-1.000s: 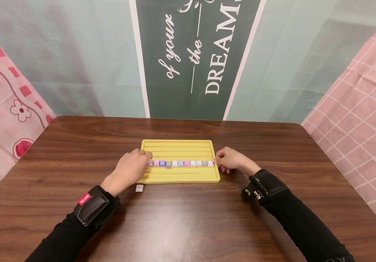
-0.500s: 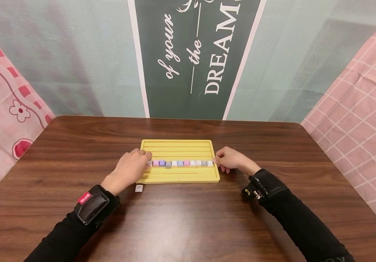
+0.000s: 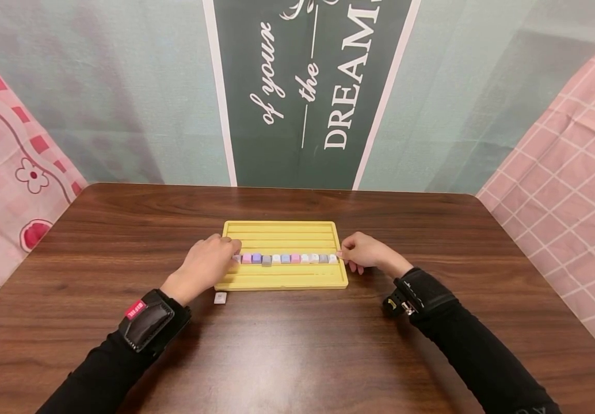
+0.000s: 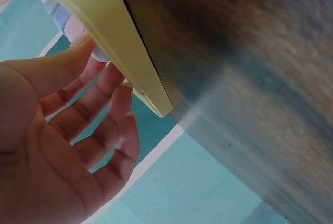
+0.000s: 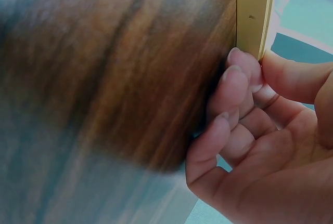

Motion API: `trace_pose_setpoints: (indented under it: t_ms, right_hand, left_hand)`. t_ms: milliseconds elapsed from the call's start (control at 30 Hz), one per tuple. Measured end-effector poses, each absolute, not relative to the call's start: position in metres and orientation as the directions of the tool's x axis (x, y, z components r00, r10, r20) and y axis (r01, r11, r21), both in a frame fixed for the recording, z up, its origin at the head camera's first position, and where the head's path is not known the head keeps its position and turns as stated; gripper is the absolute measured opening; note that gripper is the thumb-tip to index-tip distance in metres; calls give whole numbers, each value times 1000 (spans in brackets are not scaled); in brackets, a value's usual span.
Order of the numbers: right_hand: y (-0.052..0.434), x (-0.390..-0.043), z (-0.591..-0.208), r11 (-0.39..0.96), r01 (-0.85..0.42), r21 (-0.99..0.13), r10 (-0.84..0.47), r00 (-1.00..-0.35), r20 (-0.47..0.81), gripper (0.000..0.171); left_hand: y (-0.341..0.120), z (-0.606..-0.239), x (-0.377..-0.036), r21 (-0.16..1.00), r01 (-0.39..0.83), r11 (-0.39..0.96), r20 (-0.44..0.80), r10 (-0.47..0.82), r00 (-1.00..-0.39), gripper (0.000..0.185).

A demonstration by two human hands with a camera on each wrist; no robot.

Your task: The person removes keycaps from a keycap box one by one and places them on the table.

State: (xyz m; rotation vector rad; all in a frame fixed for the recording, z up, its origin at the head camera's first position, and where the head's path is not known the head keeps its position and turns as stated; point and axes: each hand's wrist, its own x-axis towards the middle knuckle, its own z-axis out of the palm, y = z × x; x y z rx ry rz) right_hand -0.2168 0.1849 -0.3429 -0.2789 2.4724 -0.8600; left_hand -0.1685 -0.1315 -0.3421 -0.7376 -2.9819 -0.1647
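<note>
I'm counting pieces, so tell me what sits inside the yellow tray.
The yellow tray holds one row of small keycaps, pink, purple, grey and white, across a middle groove. The left hand covers the row's left end, and the right hand touches its right end, so the count is uncertain.

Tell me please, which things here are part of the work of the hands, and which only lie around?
In the work:
- yellow tray
- row of small coloured keycaps in one of its grooves
- left hand at the row's left end
- right hand at its right end

Lying about:
- single white keycap on the table, just in front of the tray
- banner behind
</note>
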Motion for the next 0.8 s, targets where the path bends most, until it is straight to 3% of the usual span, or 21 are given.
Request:
trace_pose_setpoints:
  t_ms: [800]
  right_hand:
    - [186, -218, -345, 784, -34, -620, -346, -854, -390, 33]
  left_hand:
    - [-132, -340, -173, 127, 466, 876, 62, 462, -885, 11]
